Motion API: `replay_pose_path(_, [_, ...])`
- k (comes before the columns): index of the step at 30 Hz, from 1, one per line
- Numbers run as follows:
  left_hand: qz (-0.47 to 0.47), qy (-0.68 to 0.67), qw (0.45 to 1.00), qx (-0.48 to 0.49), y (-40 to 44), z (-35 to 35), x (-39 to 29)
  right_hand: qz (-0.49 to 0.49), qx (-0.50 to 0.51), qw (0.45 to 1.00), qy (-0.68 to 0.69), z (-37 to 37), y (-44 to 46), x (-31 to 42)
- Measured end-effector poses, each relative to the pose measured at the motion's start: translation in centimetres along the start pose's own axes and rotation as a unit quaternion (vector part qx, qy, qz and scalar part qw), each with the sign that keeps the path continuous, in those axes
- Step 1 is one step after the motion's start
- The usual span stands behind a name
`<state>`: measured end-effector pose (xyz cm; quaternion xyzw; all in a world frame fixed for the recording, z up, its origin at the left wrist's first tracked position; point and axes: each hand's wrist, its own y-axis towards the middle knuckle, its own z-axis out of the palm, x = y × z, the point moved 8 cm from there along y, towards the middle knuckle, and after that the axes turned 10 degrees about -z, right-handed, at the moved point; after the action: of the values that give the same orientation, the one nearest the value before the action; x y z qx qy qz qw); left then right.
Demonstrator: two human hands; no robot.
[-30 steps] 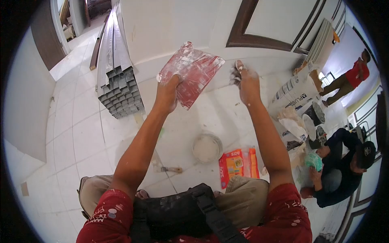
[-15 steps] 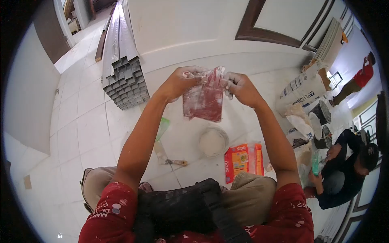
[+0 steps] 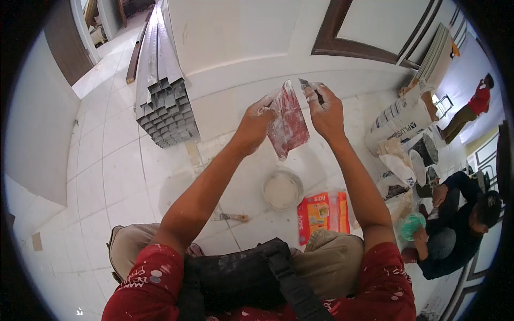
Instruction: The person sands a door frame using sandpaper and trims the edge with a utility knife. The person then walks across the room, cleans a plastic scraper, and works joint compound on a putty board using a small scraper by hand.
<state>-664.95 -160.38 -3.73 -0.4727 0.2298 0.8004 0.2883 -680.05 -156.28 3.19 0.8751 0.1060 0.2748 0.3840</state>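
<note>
A red flat plate (image 3: pixel 289 119) smeared with white paste is gripped at its left edge by my left hand (image 3: pixel 258 122), held tilted above the floor. Just right of the plate, and apart from it, my right hand (image 3: pixel 324 109) is closed around something small and dark, perhaps a scraper (image 3: pixel 304 84); its fingers are coated in white. Below the plate, a round tub (image 3: pixel 282 189) of whitish paste stands on the tiles. A red and orange packet (image 3: pixel 323 217) lies to its right, and a brush (image 3: pixel 234 217) to its lower left.
Stacked metal tubes (image 3: pixel 167 112) lie at the left along the wall. White sacks (image 3: pixel 399 123) and buckets (image 3: pixel 424 148) stand at the right. A crouching co-worker (image 3: pixel 455 230) holds a green bowl (image 3: pixel 412 226). Another person (image 3: pixel 471 107) stands farther back.
The plate turned from facing down between both hands to a slant in my left hand. My right hand has drawn away from it. The co-worker's green bowl has tilted.
</note>
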Motion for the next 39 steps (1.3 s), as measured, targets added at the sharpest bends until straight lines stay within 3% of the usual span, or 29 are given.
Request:
replay_pose_path(9, [0.026, 0.046, 0.999, -0.014, -0.7, 1.5, 0.0, -0.035, -0.006, 0.999, 0.020, 1.4, 0.2, 1.5])
replay_pose_path(12, [-0.009, -0.059, 0.998, -0.001, -0.7, 1.3, 0.9, -0.016, -0.009, 0.999, 0.041, 1.6, 0.0, 2.0])
replay_pose_path(15, [-0.030, -0.174, 0.983, 0.046, -0.8, 1.7, 0.6, -0.082, -0.004, 0.996, -0.024, 2.2, -0.9, 3.0])
replay_pose_path(19, [-0.097, -0.115, 0.988, 0.019, -0.3, 0.7, 2.5, -0.177, 0.027, 0.980, -0.088, 3.3, -2.3, 5.1])
replay_pose_path(22, [-0.076, -0.096, 0.992, -0.014, -0.3, 0.7, 3.4, -0.071, 0.012, 0.997, 0.013, 3.2, -1.8, 2.9])
replay_pose_path(25, [-0.032, -0.067, 0.997, -0.025, -0.5, 1.0, 3.3, -0.050, 0.060, 0.997, -0.014, 3.6, -1.9, 2.2])
replay_pose_path(30, [0.062, 0.069, 0.994, -0.050, -1.0, 1.5, 1.9, -0.039, 0.024, 0.999, 0.001, 3.7, -2.0, 2.6])
replay_pose_path(33, [0.067, 0.118, 0.990, -0.032, -0.7, 1.3, 1.3, -0.029, 0.044, 0.999, -0.009, 3.5, -1.0, 2.9])
replay_pose_path(39, [0.021, 0.060, 0.998, -0.015, -1.0, 1.3, 0.4, -0.056, 0.028, 0.998, 0.031, 4.2, -1.1, 4.7])
